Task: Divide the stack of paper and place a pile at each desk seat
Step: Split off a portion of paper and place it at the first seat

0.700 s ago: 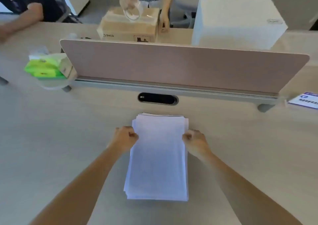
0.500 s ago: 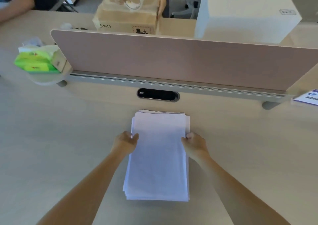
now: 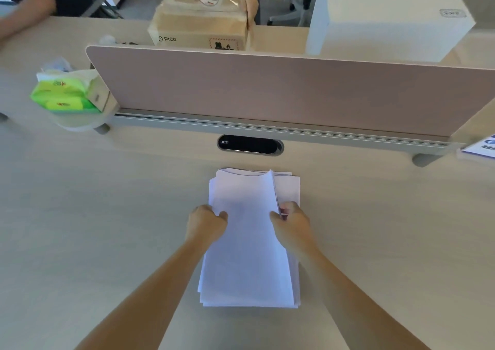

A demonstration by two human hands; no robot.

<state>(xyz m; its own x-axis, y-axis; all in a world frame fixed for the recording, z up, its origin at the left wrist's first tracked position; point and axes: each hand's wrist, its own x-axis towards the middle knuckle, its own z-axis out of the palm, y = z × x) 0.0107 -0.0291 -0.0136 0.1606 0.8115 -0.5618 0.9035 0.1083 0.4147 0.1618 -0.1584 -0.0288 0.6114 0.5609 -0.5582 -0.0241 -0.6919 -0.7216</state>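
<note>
my left hand (image 3: 207, 222) and right hand (image 3: 290, 217) both pinch the upper sheets (image 3: 246, 242) of the paper stack (image 3: 296, 282) on the counter (image 3: 107, 215).

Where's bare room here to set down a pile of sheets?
Two wide bare patches of desk: left of the paper stack, up to the tissue pack, and right of it, up to the blue leaflet. It is tight between the stack and the cable slot, and crowded behind the divider, with a cardboard box and a white box.
</note>
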